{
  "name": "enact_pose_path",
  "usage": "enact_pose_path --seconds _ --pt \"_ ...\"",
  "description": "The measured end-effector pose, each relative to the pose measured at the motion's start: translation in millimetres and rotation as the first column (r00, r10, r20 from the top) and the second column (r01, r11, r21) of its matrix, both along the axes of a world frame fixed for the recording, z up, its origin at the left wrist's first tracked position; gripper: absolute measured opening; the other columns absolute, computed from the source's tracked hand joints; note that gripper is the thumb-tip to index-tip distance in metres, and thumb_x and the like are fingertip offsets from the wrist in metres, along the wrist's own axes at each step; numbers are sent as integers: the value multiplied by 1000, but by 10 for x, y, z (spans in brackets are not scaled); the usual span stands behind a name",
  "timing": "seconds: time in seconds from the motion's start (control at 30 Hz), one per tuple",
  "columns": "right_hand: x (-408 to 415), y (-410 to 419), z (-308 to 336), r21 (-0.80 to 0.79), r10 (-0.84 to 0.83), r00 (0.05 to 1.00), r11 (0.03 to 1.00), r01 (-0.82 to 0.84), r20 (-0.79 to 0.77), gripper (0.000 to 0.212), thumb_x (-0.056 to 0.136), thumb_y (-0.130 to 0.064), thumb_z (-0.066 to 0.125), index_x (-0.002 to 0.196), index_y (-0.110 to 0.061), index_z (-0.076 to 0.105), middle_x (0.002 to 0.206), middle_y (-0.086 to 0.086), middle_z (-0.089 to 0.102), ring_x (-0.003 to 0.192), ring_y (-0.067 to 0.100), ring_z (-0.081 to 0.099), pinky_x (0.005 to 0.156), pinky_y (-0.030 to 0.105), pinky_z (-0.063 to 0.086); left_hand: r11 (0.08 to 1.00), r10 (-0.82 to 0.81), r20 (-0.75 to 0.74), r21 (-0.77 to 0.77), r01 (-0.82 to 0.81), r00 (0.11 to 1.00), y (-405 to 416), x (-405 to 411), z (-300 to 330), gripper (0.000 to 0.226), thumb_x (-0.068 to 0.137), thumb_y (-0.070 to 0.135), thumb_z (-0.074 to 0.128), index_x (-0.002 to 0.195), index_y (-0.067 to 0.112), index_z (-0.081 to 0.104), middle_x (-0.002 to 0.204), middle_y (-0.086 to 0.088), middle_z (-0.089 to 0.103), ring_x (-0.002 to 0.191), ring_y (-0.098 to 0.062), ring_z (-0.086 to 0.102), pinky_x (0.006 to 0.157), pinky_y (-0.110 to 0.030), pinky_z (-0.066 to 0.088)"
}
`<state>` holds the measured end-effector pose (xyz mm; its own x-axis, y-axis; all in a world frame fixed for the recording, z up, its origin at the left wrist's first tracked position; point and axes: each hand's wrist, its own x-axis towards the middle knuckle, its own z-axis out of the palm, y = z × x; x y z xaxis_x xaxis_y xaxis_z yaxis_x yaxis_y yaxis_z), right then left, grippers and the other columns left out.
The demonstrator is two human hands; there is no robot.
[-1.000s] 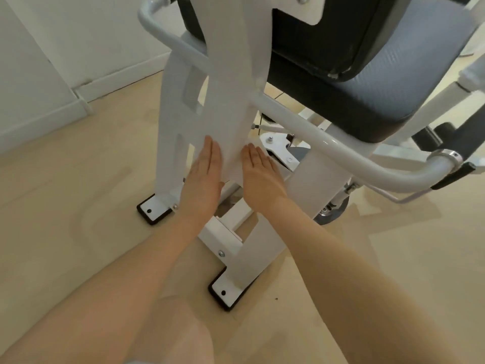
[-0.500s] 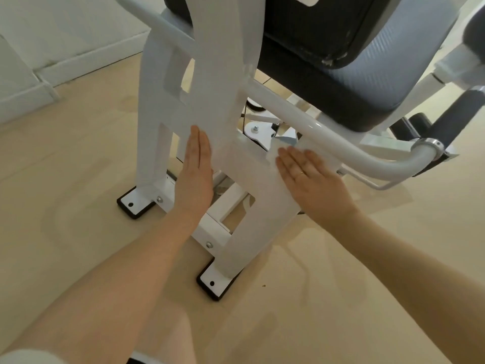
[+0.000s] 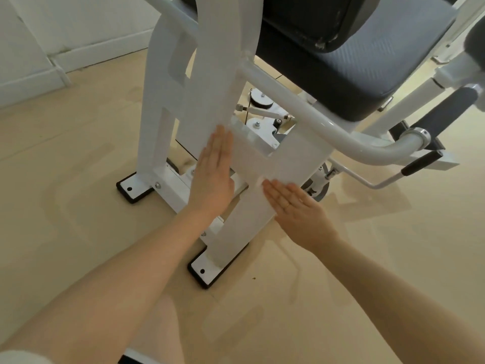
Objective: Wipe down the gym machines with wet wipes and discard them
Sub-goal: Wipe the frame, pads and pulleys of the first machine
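A white steel gym machine frame stands in front of me under a dark padded seat. My left hand lies flat, fingers together, against the left edge of the frame's crosspiece, with nothing visible under it. My right hand presses flat on the frame's lower leg. A crumpled edge of a white wet wipe peeks out at its fingertips; the rest of the wipe is hidden under the palm.
A white tube handle with a black grip curves out to the right, above my right hand. Black-edged foot plates rest on the pale wood floor. A white skirting board runs behind. My bare knee is below.
My right hand has slid down the frame's leg from just under the tube handle, with the wipe beneath it. My left hand stays flat on the frame.
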<state>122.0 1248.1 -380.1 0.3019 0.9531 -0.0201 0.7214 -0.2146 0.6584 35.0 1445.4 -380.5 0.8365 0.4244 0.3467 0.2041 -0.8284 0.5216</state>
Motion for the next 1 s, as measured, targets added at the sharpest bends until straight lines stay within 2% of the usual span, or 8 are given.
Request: enact_pose_path --seconds 0.13,0.27,0.37,0.5,0.63,0.8,0.9,1.0 --pt "238 92 285 304 -54 997 952 33 61 57 97 -34 26 145 -3 25 151 9 29 139 22 22 117 36 3 969 -240 -206 -102 223 949 -334 -56 -162 77 85 -6 45 149 14 7 157 -1 -4 141 -25 17 112 -31 22" --pt "224 188 250 443 -90 995 891 97 -37 59 97 -37 31 145 -3 26 151 13 29 140 26 24 116 38 5 954 -225 -209 -245 172 952 -440 -43 -338 81 87 -7 44 149 28 4 142 26 -21 139 -16 22 104 -15 24" --pt "111 190 -43 335 -54 998 941 43 22 62 98 -41 22 147 -3 21 152 9 27 141 22 19 117 37 1 925 -190 -97 -352 145 977 -425 -64 -399 75 85 -14 37 148 20 16 151 15 1 141 -11 17 103 -6 17" --pt "-109 129 -552 115 32 999 993 -36 33 65 97 -43 14 146 -2 10 154 8 9 143 17 17 115 38 -8 910 -24 -1 -414 22 1000 -357 -183 -582 68 83 -18 32 142 15 33 146 9 23 133 -6 27 107 -9 20" --pt "-368 157 -1019 13 103 995 995 -103 -11 71 96 -49 8 143 2 -7 150 10 -12 145 19 4 115 40 -13 923 -55 -121 -386 4 991 -280 -376 -941 59 86 -15 36 139 10 38 149 -6 29 122 -16 43 95 -10 28" --pt "-720 280 -1690 -172 72 975 979 -109 -210 73 98 -50 1 136 6 -25 147 14 -28 143 23 -15 103 38 -23 918 -69 -236 -396 -31 969 -150 -657 -1373 50 87 -12 38 133 6 46 148 -9 30 107 -11 44 91 -18 36" --pt "-883 233 -2109 -242 89 960 958 -155 -264 65 101 -40 3 137 6 -24 154 13 -20 143 23 -15 103 38 -23 913 -85 -322 -405 -56 943 -150 -848 -1640 46 87 -11 38 130 3 49 148 -11 29 116 -19 48 96 -17 32" --pt "-1021 126 -2299 -373 89 970 912 -171 -227 61 101 -29 10 137 6 -25 153 14 -22 143 25 -18 107 40 -20 908 -121 -453 -410 -86 883 -226 -1072 -1834 49 90 -7 38 136 7 44 153 -3 23 135 -19 34 102 -13 21"
